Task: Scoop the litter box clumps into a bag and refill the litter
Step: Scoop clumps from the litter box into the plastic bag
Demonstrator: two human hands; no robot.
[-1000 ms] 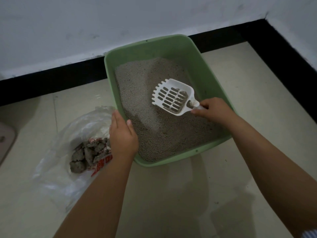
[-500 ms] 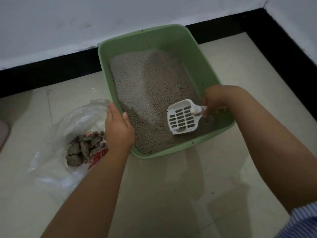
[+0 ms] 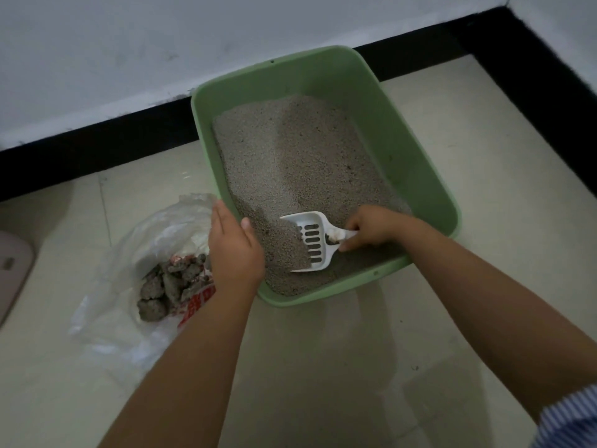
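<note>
A green litter box (image 3: 397, 130) sits on the floor against the wall, filled with grey litter (image 3: 290, 150). My right hand (image 3: 371, 226) grips the handle of a white slotted scoop (image 3: 318, 245), whose blade digs into the litter near the box's front edge, pushing a heap leftward. My left hand (image 3: 232, 244) rests on the box's left rim, fingers straight with the thumb over the inner side. To the left lies a clear plastic bag (image 3: 129, 253) with red print, holding several grey clumps (image 3: 171, 286).
A white wall with a black skirting (image 3: 97, 147) runs behind the box and turns at the right corner. A beige object (image 3: 13, 270) shows at the left edge. Pale floor tiles (image 3: 339, 367) lie in front.
The scoop came down from above the litter at the middle to the near edge of the box and now digs in, moving leftward. My left hand stayed on the rim.
</note>
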